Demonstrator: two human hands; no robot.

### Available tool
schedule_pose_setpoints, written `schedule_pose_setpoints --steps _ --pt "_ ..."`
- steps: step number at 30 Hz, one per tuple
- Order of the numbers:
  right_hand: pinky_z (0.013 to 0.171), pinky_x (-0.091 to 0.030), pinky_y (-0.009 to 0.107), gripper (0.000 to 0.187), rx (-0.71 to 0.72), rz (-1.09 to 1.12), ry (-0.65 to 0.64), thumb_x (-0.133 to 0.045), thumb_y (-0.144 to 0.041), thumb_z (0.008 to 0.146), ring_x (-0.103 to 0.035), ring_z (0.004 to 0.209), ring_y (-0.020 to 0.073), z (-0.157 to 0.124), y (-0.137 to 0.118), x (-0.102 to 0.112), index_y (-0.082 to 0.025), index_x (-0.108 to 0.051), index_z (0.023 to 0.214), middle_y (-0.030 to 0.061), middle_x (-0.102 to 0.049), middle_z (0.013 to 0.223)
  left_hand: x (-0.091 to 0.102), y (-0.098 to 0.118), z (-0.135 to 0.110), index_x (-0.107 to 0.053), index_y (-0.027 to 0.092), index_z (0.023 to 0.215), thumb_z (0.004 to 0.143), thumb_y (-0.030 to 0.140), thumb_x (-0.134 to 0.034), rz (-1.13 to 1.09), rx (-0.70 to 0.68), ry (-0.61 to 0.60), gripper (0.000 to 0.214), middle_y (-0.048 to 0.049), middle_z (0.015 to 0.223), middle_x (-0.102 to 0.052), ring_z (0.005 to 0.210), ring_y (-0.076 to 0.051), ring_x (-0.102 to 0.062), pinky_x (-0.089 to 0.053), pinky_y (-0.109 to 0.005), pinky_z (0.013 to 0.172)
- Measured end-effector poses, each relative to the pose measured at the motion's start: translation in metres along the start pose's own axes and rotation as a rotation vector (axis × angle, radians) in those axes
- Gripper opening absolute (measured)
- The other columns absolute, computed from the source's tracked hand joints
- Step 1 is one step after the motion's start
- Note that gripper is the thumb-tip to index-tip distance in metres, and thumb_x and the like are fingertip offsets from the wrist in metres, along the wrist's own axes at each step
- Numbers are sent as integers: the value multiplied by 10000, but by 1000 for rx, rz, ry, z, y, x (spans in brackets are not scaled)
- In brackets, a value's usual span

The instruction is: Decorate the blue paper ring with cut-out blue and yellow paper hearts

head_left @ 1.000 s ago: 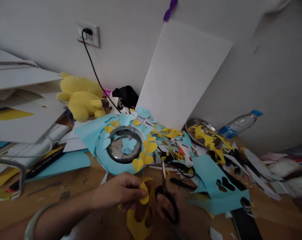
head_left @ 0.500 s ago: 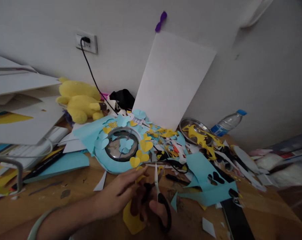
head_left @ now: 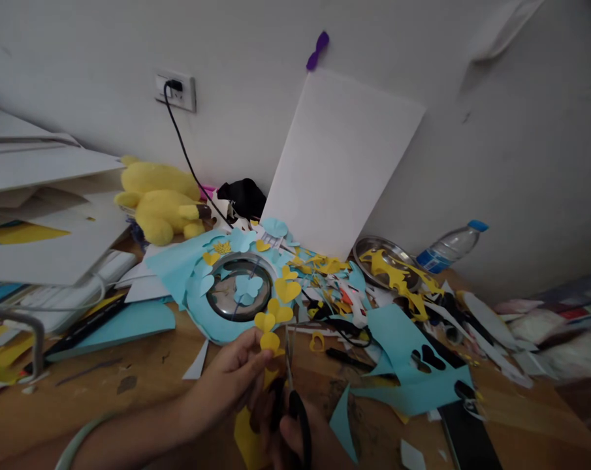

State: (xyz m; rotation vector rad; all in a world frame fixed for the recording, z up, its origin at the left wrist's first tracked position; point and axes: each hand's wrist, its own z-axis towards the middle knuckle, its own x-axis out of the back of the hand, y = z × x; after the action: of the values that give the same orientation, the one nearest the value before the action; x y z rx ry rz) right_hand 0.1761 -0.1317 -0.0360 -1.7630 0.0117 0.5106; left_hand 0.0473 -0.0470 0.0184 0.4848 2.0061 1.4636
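My left hand [head_left: 226, 375] pinches a small yellow paper heart [head_left: 270, 342] between thumb and fingertips. In my right hand [head_left: 311, 424] is a pair of scissors [head_left: 303, 418] with black handles, blades pointing away from me and close beside the heart. A larger piece of yellow paper [head_left: 246, 438] shows below, between the hands; shadow hides how it is held. Just beyond my fingers lies a light-blue paper ring [head_left: 197, 320] around a shiny round lid [head_left: 217, 301], with yellow hearts [head_left: 288, 290] and blue butterflies [head_left: 249, 289] on it.
To the right are a yellow scrap [head_left: 317, 342], blue paper with cut-outs [head_left: 396, 336], a steel dish [head_left: 361, 248] and a plastic bottle [head_left: 452, 247]. A white board [head_left: 344, 156] leans on the wall. A yellow plush toy [head_left: 160, 205] and stacked boards [head_left: 45, 170] are at left.
My left fingers have closed into a pinch, and the yellow heart now shows in them. The scissors have moved left and toward me. A small yellow scrap now lies plainly beyond the blades.
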Motion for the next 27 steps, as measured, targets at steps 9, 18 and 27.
schedule_pose_setpoints --steps 9,18,27 --pt "730 -443 326 384 114 -817 593 -593 -350 723 -545 783 189 -10 -71 34 -218 -468 1061 60 -560 960 0 -1 -3 -407 199 738 815 565 -430 89 -39 -48 375 93 403 -441 337 -62 -330 -249 -156 359" --pt "879 -372 385 391 -328 -1503 335 -533 -101 571 -499 1044 297 -36 -97 53 -113 -603 956 144 -604 1041 2 -10 -22 -551 219 685 796 522 -469 280 -171 -53 333 -5 653 -576 625 -170 -495 -403 -240 581" --pt "815 -401 289 251 -202 -1519 378 -575 -288 718 -576 932 218 -31 -125 66 -223 -663 944 55 -657 993 1 -7 -22 -469 189 695 769 707 -304 236 -270 -217 549 -14 590 -542 521 -147 -451 -344 -232 490"
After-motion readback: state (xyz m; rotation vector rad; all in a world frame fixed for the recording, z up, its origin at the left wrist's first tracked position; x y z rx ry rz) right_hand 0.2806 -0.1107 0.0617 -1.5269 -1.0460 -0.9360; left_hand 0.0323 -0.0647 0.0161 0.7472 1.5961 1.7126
